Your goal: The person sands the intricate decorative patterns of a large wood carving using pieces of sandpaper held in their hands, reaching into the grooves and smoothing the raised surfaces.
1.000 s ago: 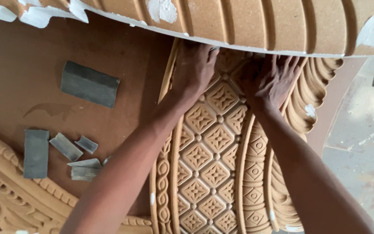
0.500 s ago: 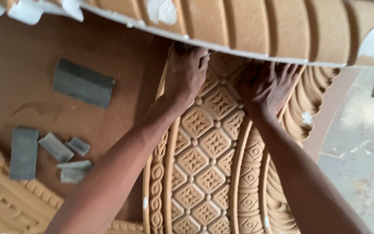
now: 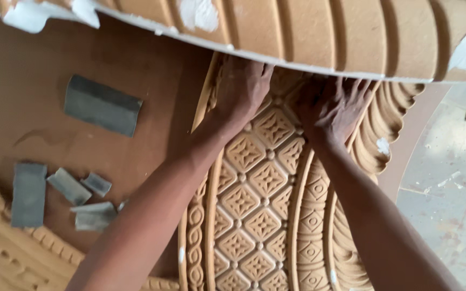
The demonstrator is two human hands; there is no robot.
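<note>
A tan carved wooden panel (image 3: pixel 254 215) with a diamond lattice and a scalloped border runs down the middle of the head view. My left hand (image 3: pixel 241 91) presses flat on its upper left edge, fingertips tucked under a ribbed curved moulding (image 3: pixel 319 32) that crosses the top. My right hand (image 3: pixel 333 108) lies spread on the carving beside it, fingers also reaching under the moulding. Neither hand holds a tool that I can see. White filler patches (image 3: pixel 200 13) dot the moulding.
On the brown board (image 3: pixel 39 64) to the left lie several grey sandpaper pieces: a large one (image 3: pixel 102 105), a strip (image 3: pixel 28 194) and smaller scraps (image 3: pixel 93 215). Another carved piece (image 3: pixel 6 264) fills the lower left corner. Grey floor (image 3: pixel 449 183) shows at the right.
Both hands stay pressed on the top of the panel under the moulding, with only small shifts of the fingers. The view has drifted slightly.
</note>
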